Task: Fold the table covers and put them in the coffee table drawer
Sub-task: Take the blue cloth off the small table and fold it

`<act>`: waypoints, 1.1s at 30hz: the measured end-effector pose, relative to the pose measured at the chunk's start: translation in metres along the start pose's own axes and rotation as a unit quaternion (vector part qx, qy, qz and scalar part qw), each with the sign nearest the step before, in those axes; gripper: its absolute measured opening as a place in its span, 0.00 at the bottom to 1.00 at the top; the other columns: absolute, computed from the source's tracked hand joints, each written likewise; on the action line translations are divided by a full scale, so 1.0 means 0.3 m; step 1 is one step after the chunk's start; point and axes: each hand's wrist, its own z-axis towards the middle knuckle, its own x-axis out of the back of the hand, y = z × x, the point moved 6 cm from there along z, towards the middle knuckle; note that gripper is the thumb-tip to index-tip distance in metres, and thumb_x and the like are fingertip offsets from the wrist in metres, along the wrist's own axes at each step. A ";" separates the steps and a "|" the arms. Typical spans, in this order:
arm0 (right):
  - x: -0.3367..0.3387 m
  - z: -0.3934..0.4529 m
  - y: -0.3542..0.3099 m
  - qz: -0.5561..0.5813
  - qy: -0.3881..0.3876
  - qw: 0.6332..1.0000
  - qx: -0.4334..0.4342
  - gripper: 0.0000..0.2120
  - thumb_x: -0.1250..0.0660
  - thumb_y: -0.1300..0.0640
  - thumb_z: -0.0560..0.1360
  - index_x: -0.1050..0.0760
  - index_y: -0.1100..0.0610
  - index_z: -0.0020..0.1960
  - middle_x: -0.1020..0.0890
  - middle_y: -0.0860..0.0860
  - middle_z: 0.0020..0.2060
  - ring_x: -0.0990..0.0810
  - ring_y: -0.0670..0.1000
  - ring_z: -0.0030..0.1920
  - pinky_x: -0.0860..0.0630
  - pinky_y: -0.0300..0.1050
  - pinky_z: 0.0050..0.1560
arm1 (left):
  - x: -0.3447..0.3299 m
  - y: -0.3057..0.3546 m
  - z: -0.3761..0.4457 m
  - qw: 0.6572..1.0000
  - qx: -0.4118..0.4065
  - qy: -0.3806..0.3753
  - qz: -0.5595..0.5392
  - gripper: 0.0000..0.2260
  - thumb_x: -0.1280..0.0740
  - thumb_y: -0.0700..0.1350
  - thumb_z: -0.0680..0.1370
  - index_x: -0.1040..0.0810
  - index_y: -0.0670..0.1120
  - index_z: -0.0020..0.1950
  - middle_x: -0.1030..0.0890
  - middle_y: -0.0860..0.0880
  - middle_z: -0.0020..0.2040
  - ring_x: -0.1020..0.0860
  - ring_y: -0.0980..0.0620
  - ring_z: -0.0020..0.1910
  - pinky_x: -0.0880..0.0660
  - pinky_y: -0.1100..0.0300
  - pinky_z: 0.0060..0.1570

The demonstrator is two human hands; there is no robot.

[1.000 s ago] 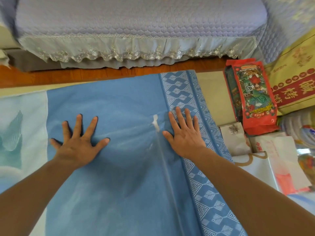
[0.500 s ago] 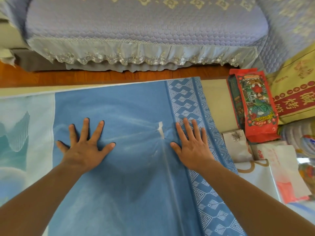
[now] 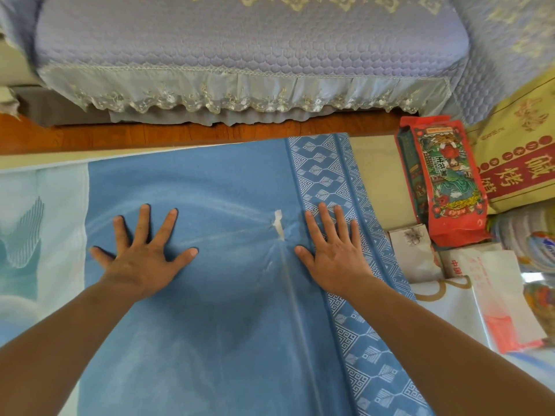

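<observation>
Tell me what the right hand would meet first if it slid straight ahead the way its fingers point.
The right hand lies flat on the blue cover, fingers pointing toward the sofa. It would likely cross the patterned border, then the cover's far edge.

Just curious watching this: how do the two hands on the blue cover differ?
The left hand has its fingers spread wide; the right hand keeps them closer together. The left lies on the plain blue part of the cover; the right lies at its patterned border, beside a crease. Both press flat, palms down.
</observation>
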 end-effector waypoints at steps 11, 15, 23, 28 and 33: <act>0.016 0.012 -0.004 0.003 -0.027 1.000 0.003 0.37 0.57 0.31 0.80 0.67 0.46 0.81 0.67 0.50 0.80 0.70 0.58 0.79 0.63 0.64 0.78 | 0.023 -0.006 0.011 0.999 0.022 -0.003 0.024 0.41 0.53 0.81 0.69 0.69 0.72 0.75 0.68 0.56 0.81 0.64 0.40 0.80 0.50 0.27 0.72; 0.176 -0.055 0.054 0.210 0.063 0.975 -0.038 0.31 0.42 0.41 0.82 0.44 0.51 0.81 0.44 0.53 0.80 0.47 0.56 0.80 0.48 0.56 0.79 | 0.075 0.145 -0.157 0.970 -0.068 0.227 -0.047 0.33 0.33 0.61 0.78 0.38 0.51 0.79 0.44 0.39 0.80 0.42 0.32 0.76 0.40 0.30 0.70; 0.007 -0.993 0.336 0.310 0.244 0.844 -0.363 0.12 0.32 0.63 0.76 0.23 0.57 0.59 0.24 0.57 0.55 0.25 0.58 0.57 0.29 0.53 0.61 | -0.504 0.379 -0.975 0.923 -0.311 0.133 -0.182 0.23 0.37 0.55 0.70 0.23 0.50 0.64 0.22 0.42 0.61 0.23 0.40 0.53 0.27 0.48 0.54; -0.305 -1.402 0.359 0.368 0.160 0.741 -0.539 0.23 0.28 0.53 0.75 0.27 0.64 0.65 0.24 0.62 0.57 0.24 0.63 0.58 0.27 0.59 0.62 | -0.791 0.270 -1.191 0.939 -0.271 -0.004 -0.211 0.24 0.39 0.58 0.61 0.27 0.55 0.56 0.22 0.48 0.50 0.28 0.53 0.45 0.22 0.58 0.35; -0.496 -1.408 0.333 0.605 0.111 0.560 -0.555 0.38 0.25 0.46 0.74 0.39 0.53 0.76 0.24 0.52 0.61 0.20 0.55 0.55 0.20 0.52 0.53 | -0.887 0.226 -1.284 0.876 -0.056 -0.307 -0.367 0.04 0.30 0.41 0.77 0.21 0.47 0.43 0.18 0.47 0.42 0.21 0.55 0.35 0.25 0.64 0.37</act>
